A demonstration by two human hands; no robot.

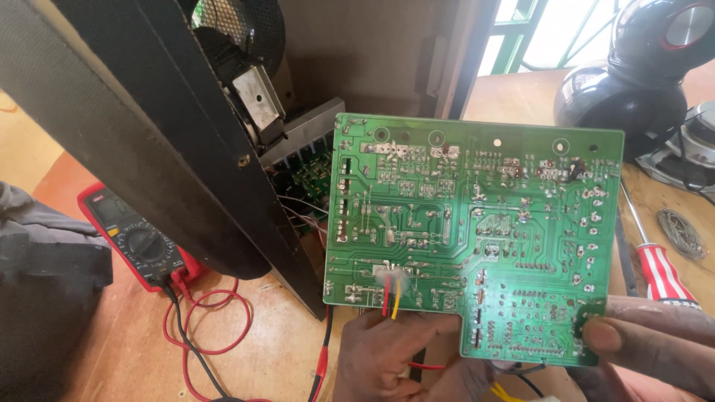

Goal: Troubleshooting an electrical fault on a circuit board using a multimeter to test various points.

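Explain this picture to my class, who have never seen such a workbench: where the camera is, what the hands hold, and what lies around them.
The camera sits on the person's head and looks down at their own two bare hands; there is no robot. Both hands hold up a green circuit board, its soldered side facing the camera. The left hand supports the bottom edge, near short red and yellow wires. The right hand pinches the lower right corner, thumb on the face. On the wooden table, to the left, lies a red multimeter with red and black leads. A tall black speaker cabinet leans beside the board, open, with parts inside. To the right lie a red-and-white striped screwdriver and round black speakers.
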